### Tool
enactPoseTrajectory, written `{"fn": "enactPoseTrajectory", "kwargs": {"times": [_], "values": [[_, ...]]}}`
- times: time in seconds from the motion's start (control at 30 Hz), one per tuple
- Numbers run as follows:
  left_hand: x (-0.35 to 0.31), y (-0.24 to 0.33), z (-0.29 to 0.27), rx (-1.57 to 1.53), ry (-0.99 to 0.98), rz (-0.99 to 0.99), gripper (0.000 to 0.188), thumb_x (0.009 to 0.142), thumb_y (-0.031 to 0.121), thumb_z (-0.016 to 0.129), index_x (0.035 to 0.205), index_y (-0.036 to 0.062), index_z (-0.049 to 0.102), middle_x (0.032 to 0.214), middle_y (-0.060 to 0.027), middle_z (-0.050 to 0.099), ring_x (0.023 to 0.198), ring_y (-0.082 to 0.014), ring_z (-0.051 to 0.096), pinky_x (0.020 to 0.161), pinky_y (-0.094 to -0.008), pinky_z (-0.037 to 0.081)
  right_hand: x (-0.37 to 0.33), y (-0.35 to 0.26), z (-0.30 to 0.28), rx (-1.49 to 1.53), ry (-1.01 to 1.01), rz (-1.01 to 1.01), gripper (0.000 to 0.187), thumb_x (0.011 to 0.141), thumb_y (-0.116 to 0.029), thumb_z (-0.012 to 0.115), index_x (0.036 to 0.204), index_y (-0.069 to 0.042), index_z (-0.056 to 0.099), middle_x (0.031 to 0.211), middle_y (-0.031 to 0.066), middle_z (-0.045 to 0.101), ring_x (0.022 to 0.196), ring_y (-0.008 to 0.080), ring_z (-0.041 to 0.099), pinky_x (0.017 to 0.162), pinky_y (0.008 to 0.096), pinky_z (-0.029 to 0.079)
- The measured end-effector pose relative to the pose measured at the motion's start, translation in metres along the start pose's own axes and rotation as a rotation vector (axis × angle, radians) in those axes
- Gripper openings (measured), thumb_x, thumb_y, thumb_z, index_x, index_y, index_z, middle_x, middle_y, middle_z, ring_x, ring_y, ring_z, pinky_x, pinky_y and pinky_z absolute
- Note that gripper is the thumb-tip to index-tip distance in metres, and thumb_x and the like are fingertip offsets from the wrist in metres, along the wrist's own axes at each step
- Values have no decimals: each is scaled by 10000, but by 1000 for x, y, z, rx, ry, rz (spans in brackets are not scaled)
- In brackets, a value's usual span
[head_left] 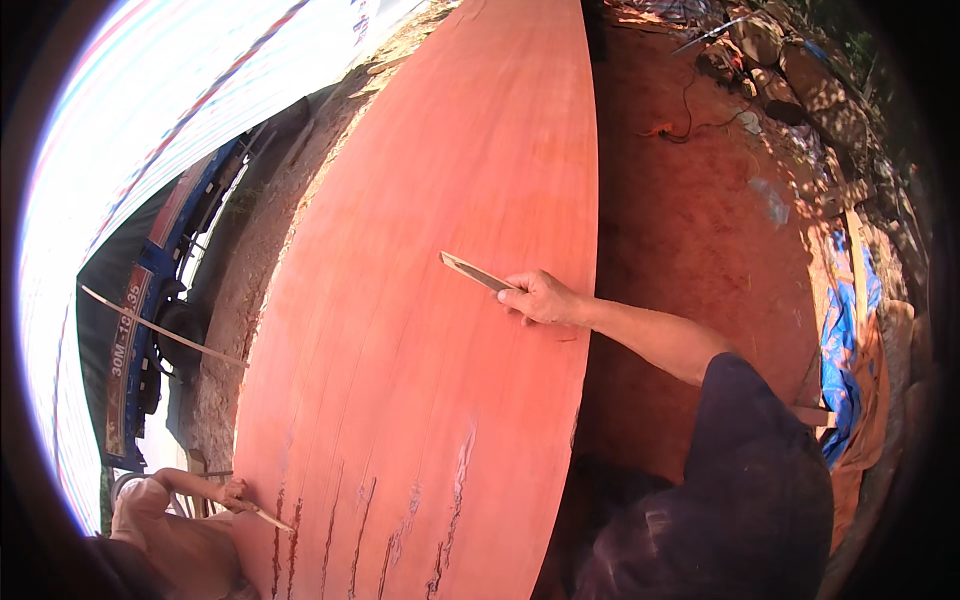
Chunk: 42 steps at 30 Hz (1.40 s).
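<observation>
My right hand (pixel 543 298) is closed around one end of a narrow flat strip (pixel 472 271). Its edge looks pale like wood and its face is partly dark; its exact kind I cannot make out. Thumb and fingers pinch it, and the free end points up and left, over a large reddish wooden plank surface (pixel 440 190). The hand sits near this surface's right edge, on or just above it. Toward the near end, dark and greyish streaks (pixel 455 490) run along the seams between planks. My left hand is not in view.
At the lower left another person (pixel 175 515) holds a thin stick-like tool (pixel 272 520) against the surface. A blue truck frame (pixel 140 340) and a striped sheet (pixel 130 110) stand left. Reddish ground (pixel 690 230), a cable (pixel 687 115) and blue tarp (pixel 842 340) lie right.
</observation>
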<state>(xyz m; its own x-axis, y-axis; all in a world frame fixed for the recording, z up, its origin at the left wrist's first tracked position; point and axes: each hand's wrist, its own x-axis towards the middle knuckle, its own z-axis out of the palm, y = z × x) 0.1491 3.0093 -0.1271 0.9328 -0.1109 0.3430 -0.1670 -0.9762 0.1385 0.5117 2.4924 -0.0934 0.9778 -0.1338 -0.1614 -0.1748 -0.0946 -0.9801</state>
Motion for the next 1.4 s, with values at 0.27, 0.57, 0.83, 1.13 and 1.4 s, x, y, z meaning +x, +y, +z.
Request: {"fn": "enactPoseTrajectory", "kwargs": {"times": [0.27, 0.57, 0.83, 1.13, 1.4], "values": [[25, 4, 1, -46, -15, 43, 651, 904, 521, 742, 1332, 46, 622, 1195, -175, 673, 948, -306, 693, 741, -376, 585, 148, -47, -22, -120, 62, 61, 317, 1041, -328, 599, 1178, -58, 693, 957, 8, 640, 830, 107, 639, 688, 293, 569], [38, -11, 5, -149, -37, 48, 640, 909, 523, 734, 1290, 18, 635, 1145, -184, 676, 910, -290, 680, 724, -362, 565, 37, -40, -10, 274, -76, 135, 379, 1057, -366, 559, 1251, -50, 636, 1033, 54, 677, 947, 141, 687, 765, 332, 586], [63, -7, 11, -246, -22, 44, 636, 914, 524, 727, 1253, -8, 647, 1101, -192, 677, 876, -275, 668, 709, -350, 548, -68, 8, -10, 255, 53, 25, 368, 1080, -325, 530, 1233, -26, 679, 1134, 67, 697, 1061, 173, 676, 979, 391, 540], [83, 29, -4, -638, 32, -61, 636, 919, 526, 719, 1210, -37, 660, 1051, -201, 680, 838, -259, 654, 692, -336, 528, -177, 29, 8, 314, 118, 6, 377, 1084, -337, 533, 1225, -13, 667, 1074, 72, 708, 1020, 180, 703, 893, 356, 589], [80, 82, -123, -1492, 93, -87, 641, 924, 527, 712, 1173, -62, 672, 1007, -209, 682, 804, -244, 642, 677, -324, 511, -274, 27, 17, 349, 308, -47, 326, 1073, -265, 562, 1213, 15, 653, 788, 72, 675, 468, 52, 509, 411, 213, 412]]}}
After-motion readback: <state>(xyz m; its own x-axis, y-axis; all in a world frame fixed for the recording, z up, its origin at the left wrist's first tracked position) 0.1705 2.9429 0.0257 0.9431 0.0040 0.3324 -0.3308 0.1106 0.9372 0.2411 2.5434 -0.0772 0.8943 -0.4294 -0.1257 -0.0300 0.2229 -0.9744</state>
